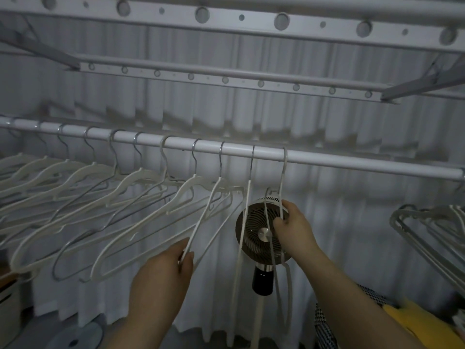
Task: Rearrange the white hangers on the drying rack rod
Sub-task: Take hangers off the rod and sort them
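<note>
A white rod runs across the view, sloping down to the right. Several white hangers hang from it by metal hooks along its left half, fanned out and tilted. My left hand pinches the lower arm of one white hanger near the middle. My right hand grips the rightmost hanger, which hangs edge-on from the rod. Another edge-on hanger hangs just left of it.
A small round fan on a black stand sits behind the hangers, in front of a white curtain. A bunch of grey hangers hangs at the right. Perforated rack rails run overhead. Yellow fabric lies lower right.
</note>
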Motion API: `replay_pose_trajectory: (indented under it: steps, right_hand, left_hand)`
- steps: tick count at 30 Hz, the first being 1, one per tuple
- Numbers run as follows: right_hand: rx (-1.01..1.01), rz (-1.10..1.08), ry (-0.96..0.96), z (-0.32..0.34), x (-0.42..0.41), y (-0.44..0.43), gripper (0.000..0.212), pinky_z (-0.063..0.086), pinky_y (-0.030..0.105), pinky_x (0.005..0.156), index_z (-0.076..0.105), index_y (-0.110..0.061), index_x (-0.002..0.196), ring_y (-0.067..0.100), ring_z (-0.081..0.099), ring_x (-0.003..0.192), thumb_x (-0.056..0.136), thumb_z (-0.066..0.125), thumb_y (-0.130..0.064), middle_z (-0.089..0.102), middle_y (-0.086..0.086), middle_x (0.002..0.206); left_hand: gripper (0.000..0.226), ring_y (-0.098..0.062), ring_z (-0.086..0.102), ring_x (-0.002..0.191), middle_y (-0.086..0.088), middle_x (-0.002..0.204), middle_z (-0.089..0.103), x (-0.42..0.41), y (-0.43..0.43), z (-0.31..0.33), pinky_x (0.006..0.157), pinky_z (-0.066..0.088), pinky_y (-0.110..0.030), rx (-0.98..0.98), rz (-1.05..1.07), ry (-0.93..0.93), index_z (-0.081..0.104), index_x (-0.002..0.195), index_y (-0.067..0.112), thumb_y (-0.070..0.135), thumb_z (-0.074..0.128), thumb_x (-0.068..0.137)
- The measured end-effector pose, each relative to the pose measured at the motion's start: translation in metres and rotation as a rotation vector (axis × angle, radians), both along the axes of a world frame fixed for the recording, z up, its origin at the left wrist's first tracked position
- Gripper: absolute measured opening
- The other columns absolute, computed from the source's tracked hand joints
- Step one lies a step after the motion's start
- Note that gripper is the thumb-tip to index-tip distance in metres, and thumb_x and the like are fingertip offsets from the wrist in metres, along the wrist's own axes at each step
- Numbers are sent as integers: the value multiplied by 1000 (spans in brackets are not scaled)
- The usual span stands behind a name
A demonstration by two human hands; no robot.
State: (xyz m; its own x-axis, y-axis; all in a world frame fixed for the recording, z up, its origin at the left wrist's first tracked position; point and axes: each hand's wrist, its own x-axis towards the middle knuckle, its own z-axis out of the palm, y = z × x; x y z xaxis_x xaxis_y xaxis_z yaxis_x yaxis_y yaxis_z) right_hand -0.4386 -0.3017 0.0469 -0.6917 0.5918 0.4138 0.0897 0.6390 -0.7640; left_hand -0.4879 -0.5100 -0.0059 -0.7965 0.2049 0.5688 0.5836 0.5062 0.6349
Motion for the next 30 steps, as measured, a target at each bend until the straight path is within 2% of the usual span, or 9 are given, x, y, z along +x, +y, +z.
replay_pose_trajectory:
  steps: [4, 8, 12, 15, 18, 22, 26, 28, 30]
  right_hand:
    - [-10, 7, 18, 0, 1, -2, 44, 39, 24, 70, 40, -15, 132, 22, 57, 84, 89, 40, -6, 59, 7, 99]
    - [-23, 8, 23, 0, 1, -2, 45, 41, 25, 60, 40, -14, 133, 21, 56, 79, 89, 40, -5, 59, 8, 98]
    - [-47, 8, 26, -1, 4, 1, 45, 42, 26, 69, 40, -15, 132, 24, 56, 78, 88, 40, -5, 60, 10, 94]
    - [-58, 8, 25, -1, 6, 4, 44, 42, 26, 65, 39, -15, 132, 22, 53, 70, 89, 40, -7, 58, 8, 88]
    - [-47, -3, 33, -1, 7, 6, 43, 43, 27, 62, 41, -15, 130, 22, 54, 69, 89, 40, -7, 61, 11, 90]
    - [-48, -4, 35, -1, 11, 9, 42, 41, 27, 60, 40, -16, 130, 23, 53, 67, 89, 39, -6, 62, 13, 91]
    - [-43, -2, 52, -2, 14, 11, 43, 40, 24, 51, 39, -16, 132, 14, 51, 59, 90, 37, -7, 59, 7, 84]
    - [-42, -6, 58, -2, 15, 14, 44, 37, 21, 49, 38, -16, 134, 9, 51, 56, 90, 38, -8, 59, 4, 82]
    - [-47, -11, 63, -2, 16, 16, 43, 36, 19, 48, 38, -17, 134, 7, 51, 56, 91, 39, -9, 57, -1, 76]
  left_hand:
    - [29, -22, 68, 75, -5, 83, 72, 3, 2, 0, 69, 47, -28, 29, -8, 9, 59, 116, 24, 23, 49, 89]
    - [18, -24, 65, 62, -8, 71, 69, 6, 5, 1, 64, 51, -35, 70, -38, 22, 66, 98, 16, 15, 53, 86]
    - [17, -28, 66, 69, -11, 74, 71, 8, 9, 0, 60, 44, -28, 88, -38, 78, 68, 95, 16, 13, 55, 84]
    - [17, -25, 65, 72, 1, 61, 62, 10, 13, 1, 60, 40, -25, 54, -45, 70, 67, 95, 15, 15, 53, 85]
    - [17, -19, 60, 63, 6, 52, 50, 11, 16, 0, 58, 39, -26, 63, -49, 74, 66, 92, 21, 16, 51, 86]
    - [22, -19, 61, 66, 1, 66, 62, 14, 20, -1, 59, 38, -24, 84, -70, 85, 65, 100, 27, 17, 50, 87]
    - [21, -20, 61, 75, 11, 62, 51, 17, 22, 2, 63, 37, -25, 35, -23, 73, 62, 105, 23, 22, 49, 88]
    - [27, -21, 61, 91, 7, 93, 65, 21, 21, 5, 73, 40, -27, 50, 11, 120, 61, 113, 20, 22, 56, 86]
    - [32, -30, 58, 104, -7, 114, 64, 25, 19, 11, 83, 41, -34, 87, 11, 219, 62, 113, 11, 22, 62, 83]
